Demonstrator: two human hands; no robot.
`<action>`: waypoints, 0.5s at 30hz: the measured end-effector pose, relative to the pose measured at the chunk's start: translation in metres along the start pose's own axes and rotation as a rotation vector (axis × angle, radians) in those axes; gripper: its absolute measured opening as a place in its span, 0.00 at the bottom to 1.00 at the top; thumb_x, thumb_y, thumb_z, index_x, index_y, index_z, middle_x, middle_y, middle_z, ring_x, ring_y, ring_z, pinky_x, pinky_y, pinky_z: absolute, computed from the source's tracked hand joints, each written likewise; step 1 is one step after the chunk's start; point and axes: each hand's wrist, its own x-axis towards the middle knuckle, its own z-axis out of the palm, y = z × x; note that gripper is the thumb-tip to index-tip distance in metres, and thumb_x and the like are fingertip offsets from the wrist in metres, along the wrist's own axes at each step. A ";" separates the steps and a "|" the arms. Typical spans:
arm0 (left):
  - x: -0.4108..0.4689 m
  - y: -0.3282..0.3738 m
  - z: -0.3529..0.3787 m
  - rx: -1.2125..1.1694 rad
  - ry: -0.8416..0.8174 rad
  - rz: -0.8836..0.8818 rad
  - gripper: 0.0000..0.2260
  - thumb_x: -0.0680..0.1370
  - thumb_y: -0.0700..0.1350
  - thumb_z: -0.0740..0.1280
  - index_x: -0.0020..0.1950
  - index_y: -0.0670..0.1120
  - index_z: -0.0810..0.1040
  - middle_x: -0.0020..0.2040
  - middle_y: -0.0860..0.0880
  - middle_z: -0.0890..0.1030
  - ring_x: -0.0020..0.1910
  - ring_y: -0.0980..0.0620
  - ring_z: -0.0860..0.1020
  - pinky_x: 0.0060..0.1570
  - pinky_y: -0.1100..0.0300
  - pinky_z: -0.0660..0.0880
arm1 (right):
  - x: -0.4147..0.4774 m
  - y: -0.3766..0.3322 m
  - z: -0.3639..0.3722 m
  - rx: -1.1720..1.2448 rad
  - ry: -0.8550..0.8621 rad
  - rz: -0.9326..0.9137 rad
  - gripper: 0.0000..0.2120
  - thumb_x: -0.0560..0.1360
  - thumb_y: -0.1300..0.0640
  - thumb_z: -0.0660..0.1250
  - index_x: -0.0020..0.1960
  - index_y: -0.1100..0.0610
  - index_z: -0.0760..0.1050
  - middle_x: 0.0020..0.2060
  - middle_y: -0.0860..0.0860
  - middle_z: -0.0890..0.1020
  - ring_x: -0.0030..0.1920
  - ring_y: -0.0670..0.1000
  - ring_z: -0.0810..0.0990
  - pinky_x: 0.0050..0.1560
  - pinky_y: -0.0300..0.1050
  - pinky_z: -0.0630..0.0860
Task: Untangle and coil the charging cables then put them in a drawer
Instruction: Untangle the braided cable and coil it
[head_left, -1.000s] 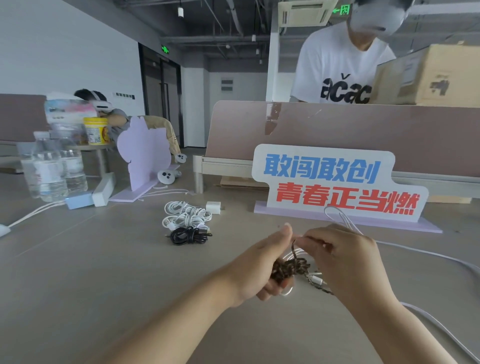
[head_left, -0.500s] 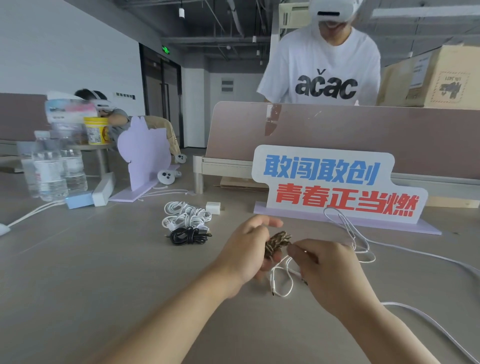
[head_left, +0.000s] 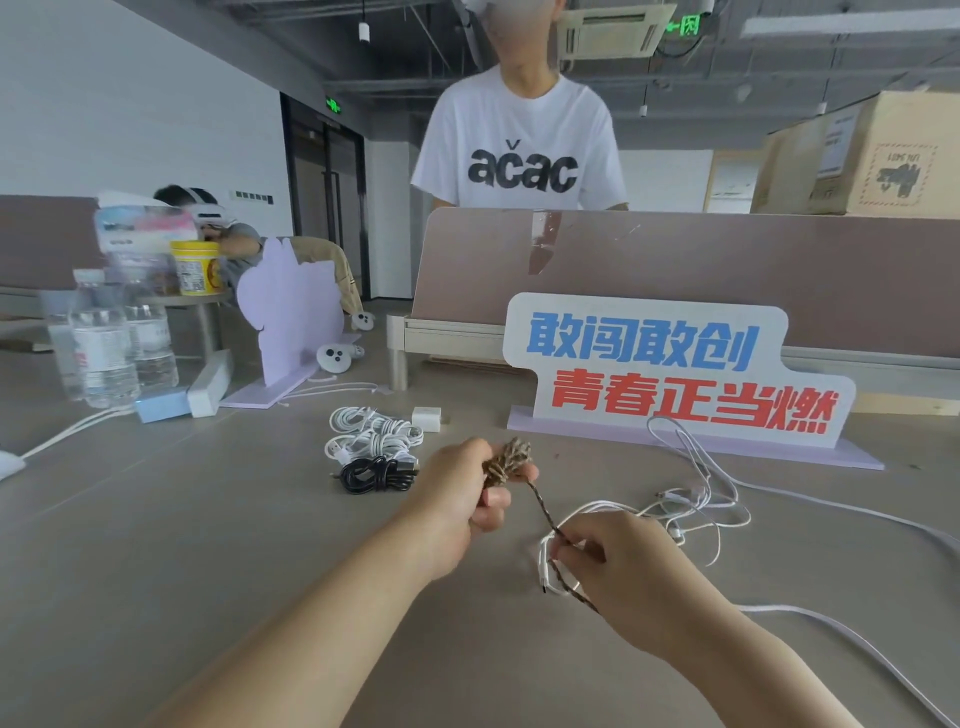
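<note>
The left forearm reaches in from the lower left, and the left hand (head_left: 465, 499) is raised over the worktop (head_left: 208, 519) with its fingers curled round a small wound bundle of the braided cable (head_left: 508, 458). A taut strand of that cable runs down and to the right to the right hand (head_left: 615, 564). This hand sits lower, its back to the camera, and pinches the strand between thumb and fingers. Loose white cables (head_left: 693, 496) lie tangled just beyond it. Coiled white cables (head_left: 374, 431) and a black coil (head_left: 376, 474) rest further left.
</note>
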 end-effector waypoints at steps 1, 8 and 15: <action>0.001 0.002 -0.001 -0.180 -0.054 -0.044 0.13 0.79 0.37 0.52 0.47 0.38 0.76 0.33 0.44 0.80 0.18 0.57 0.61 0.17 0.70 0.54 | 0.000 0.001 0.000 0.005 -0.013 0.004 0.21 0.76 0.53 0.63 0.25 0.44 0.67 0.27 0.46 0.72 0.29 0.42 0.68 0.31 0.35 0.65; 0.008 0.006 -0.016 -0.672 -0.067 -0.065 0.09 0.81 0.39 0.52 0.45 0.41 0.70 0.36 0.46 0.73 0.22 0.57 0.63 0.18 0.68 0.61 | -0.003 0.000 -0.001 0.011 -0.071 0.058 0.11 0.76 0.56 0.63 0.35 0.47 0.72 0.28 0.46 0.72 0.28 0.45 0.68 0.33 0.39 0.67; 0.020 -0.003 -0.017 0.007 0.245 0.343 0.10 0.82 0.44 0.58 0.41 0.45 0.73 0.37 0.49 0.75 0.25 0.56 0.66 0.24 0.66 0.61 | -0.006 -0.018 -0.030 1.148 -0.275 0.373 0.10 0.73 0.70 0.61 0.39 0.62 0.79 0.28 0.55 0.73 0.26 0.50 0.71 0.28 0.41 0.74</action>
